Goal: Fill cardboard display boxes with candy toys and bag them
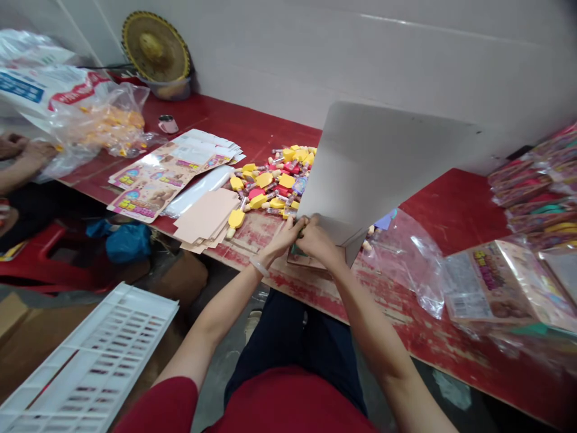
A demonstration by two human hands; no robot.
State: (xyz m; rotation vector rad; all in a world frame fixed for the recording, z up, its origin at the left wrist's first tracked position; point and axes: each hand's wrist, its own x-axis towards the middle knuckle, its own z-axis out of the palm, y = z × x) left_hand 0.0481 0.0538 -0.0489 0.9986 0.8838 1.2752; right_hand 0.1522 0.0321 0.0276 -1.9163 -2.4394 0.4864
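A large smooth grey panel (360, 168) stands tilted on the red table in front of me. My left hand (288, 236) is closed at its lower left edge, fingers pinched together. Right beside it, my right hand (318, 240) is also closed, its fingers curled near the panel's bottom corner. What the fingertips grip is hidden. A pinkish-brown flat piece (311, 260) shows under my hands at the panel's foot. Left of the panel lies a pile of small yellow and red popsicle-shaped pieces with clear tubes (264, 180).
Printed cards (157, 180), plain pink cards (207, 216) and clear bags (202, 186) lie to the left. Packed boxes (500, 282) and stacked packets (541, 186) stand right. A white crate (99, 361) is lower left. Another person's hands (31, 153) are at far left.
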